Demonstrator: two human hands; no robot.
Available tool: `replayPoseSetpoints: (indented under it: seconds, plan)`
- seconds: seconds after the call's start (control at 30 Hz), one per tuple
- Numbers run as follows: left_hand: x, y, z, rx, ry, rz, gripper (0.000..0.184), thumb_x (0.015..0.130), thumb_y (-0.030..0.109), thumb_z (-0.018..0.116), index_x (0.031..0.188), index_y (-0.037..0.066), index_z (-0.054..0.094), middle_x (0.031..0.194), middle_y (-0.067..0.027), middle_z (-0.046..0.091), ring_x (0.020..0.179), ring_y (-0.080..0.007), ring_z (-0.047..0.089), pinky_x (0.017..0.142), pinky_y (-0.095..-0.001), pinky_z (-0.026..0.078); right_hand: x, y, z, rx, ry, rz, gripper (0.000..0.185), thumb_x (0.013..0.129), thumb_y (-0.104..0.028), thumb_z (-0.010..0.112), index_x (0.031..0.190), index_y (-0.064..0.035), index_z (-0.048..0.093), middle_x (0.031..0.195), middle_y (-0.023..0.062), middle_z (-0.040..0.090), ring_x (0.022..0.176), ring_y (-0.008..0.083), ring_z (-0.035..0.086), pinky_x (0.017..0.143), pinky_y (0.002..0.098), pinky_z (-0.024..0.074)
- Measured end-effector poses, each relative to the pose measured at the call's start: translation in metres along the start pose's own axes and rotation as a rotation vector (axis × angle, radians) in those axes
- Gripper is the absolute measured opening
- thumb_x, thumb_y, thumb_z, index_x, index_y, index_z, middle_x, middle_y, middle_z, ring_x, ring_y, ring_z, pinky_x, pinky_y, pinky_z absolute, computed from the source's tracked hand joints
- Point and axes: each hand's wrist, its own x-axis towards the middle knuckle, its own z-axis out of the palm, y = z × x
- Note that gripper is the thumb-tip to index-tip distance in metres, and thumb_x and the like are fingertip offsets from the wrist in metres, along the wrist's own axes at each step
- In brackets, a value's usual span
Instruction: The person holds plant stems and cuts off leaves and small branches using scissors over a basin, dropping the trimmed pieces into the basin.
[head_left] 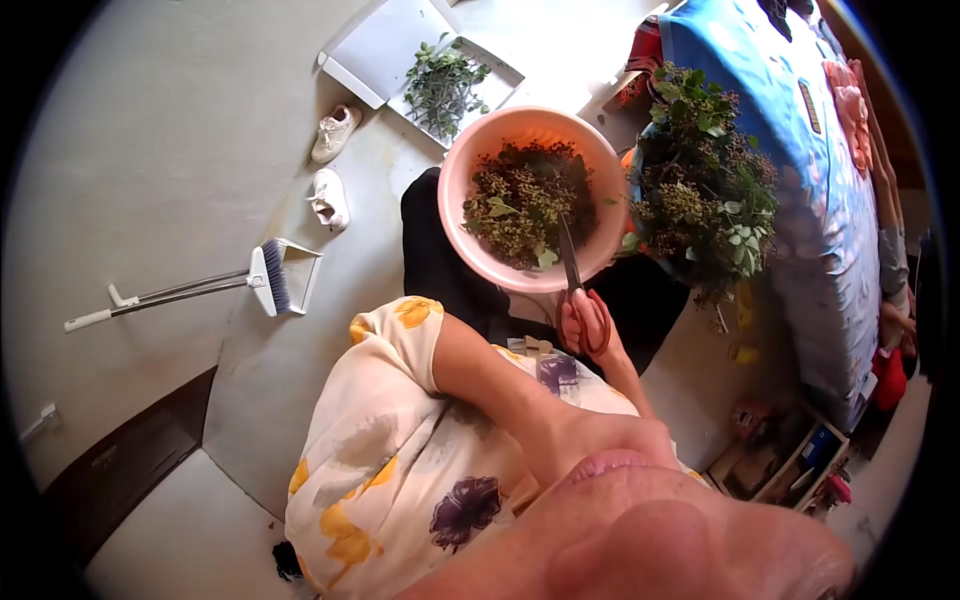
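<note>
A: Which structures is the view concealing?

B: The chin (640, 435) is covering the near end of the right forearm (628, 380). The left arm (500, 385) is running back from its flowered sleeve (400, 320) toward the chin; the left hand is lying out of sight, so we are not seeing its state. The blade tips are blending into dark clusters, obscuring any gap between them.

A: And the right hand (588, 325)?

B: It is curling around the red handles of the scissors (573, 280), fingers passing through the loops. The blades are pointing ahead of it, over the rim of a pink basin (545, 118) and onto cut clusters (525, 200) inside.

A: Its pose?

B: The forearm is angling forward and slightly leftward. Leafy branches (705, 190) are lying ahead and right of the hand.
</note>
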Motion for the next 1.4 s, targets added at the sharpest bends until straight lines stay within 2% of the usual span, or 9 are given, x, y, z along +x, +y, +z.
replayPoseSetpoints:
  seconds: [0.37,0.47,0.5,0.57,0.63,1.03,1.23,1.33,1.4]
  plan:
    - [-0.008,0.018,0.010,0.146,0.245,-0.080,0.017,0.092,0.013,0.070,0.092,-0.004,0.071,0.080,-0.0101,0.071,0.067,-0.0140,0.066,0.059,-0.0271,0.050,0.008,0.017,-0.007,0.020,-0.025,0.085,0.039,0.099,-0.046,0.054,0.086,-0.0092,0.055,0.055,-0.0037,0.042,0.044,0.0111,0.039,0.044,0.0243,0.0334]
    - [-0.035,0.024,-0.030,0.331,0.579,-0.226,0.008,0.090,0.003,0.069,0.092,-0.004,0.071,0.085,-0.0103,0.072,0.074,-0.0156,0.070,0.065,-0.0261,0.056,0.026,0.047,-0.032,-0.409,0.090,-0.292,0.036,0.101,-0.038,0.055,0.097,-0.0023,0.059,0.071,0.0002,0.058,0.062,0.0119,0.053,0.061,0.0276,0.0435]
    - [-0.044,0.032,-0.042,0.372,0.883,-0.276,0.008,0.090,0.003,0.068,0.095,-0.003,0.069,0.088,-0.0113,0.072,0.075,-0.0161,0.069,0.066,-0.0274,0.057,0.022,0.012,0.004,-0.594,0.123,-1.021,0.031,0.101,-0.034,0.056,0.099,-0.0026,0.060,0.075,-0.0007,0.059,0.060,0.0114,0.052,0.057,0.0269,0.0430]
    - [-0.087,0.017,-0.106,0.341,1.211,0.069,0.016,0.096,0.011,0.063,0.103,-0.002,0.069,0.095,-0.0132,0.072,0.082,-0.0182,0.071,0.072,-0.0275,0.060,-0.013,0.002,0.008,0.076,0.019,-0.040,0.034,0.102,-0.038,0.052,0.087,-0.0083,0.055,0.062,-0.0026,0.050,0.049,0.0073,0.045,0.043,0.0227,0.0323]
    - [-0.115,0.021,-0.132,0.348,1.429,0.153,0.020,0.100,0.011,0.056,0.110,-0.003,0.066,0.104,-0.0164,0.071,0.095,-0.0227,0.071,0.083,-0.0305,0.061,-0.003,0.010,0.000,0.130,-0.006,0.020,0.040,0.100,-0.046,0.054,0.083,-0.0103,0.050,0.055,-0.0043,0.041,0.044,0.0081,0.038,0.040,0.0245,0.0296]
    - [-0.141,0.044,-0.130,0.129,1.375,0.245,0.050,0.109,0.027,0.027,0.136,-0.013,0.041,0.138,-0.0297,0.049,0.130,-0.0380,0.050,0.110,-0.0464,0.045,0.006,0.009,-0.007,0.123,0.008,0.036,0.049,0.096,-0.055,0.054,0.082,-0.0088,0.050,0.055,-0.0024,0.041,0.043,0.0110,0.038,0.041,0.0258,0.0317]
    - [-0.133,0.036,-0.128,0.275,1.443,0.121,0.044,0.108,0.024,0.033,0.141,-0.002,0.042,0.143,-0.0182,0.049,0.137,-0.0296,0.043,0.114,-0.0525,0.037,0.007,0.014,-0.012,0.150,-0.001,0.059,0.048,0.097,-0.055,0.053,0.082,-0.0091,0.050,0.055,-0.0019,0.041,0.043,0.0114,0.037,0.041,0.0256,0.0313]
    - [-0.084,0.014,-0.104,1.068,0.909,-0.130,0.034,0.103,0.024,0.047,0.124,0.000,0.059,0.129,-0.0144,0.058,0.108,-0.0207,0.063,0.099,-0.0355,0.049,0.017,0.035,-0.011,0.153,0.056,-0.035,0.047,0.099,-0.053,0.050,0.082,-0.0099,0.051,0.056,-0.0032,0.039,0.044,0.0103,0.035,0.041,0.0252,0.0286]
    - [-0.072,0.018,-0.084,0.930,0.645,-0.082,0.034,0.103,0.022,0.046,0.125,-0.002,0.059,0.128,-0.0150,0.059,0.107,-0.0229,0.064,0.096,-0.0368,0.050,0.021,0.026,-0.009,0.311,0.066,0.132,0.047,0.100,-0.053,0.046,0.082,-0.0100,0.052,0.056,-0.0040,0.037,0.045,0.0093,0.033,0.040,0.0250,0.0260]
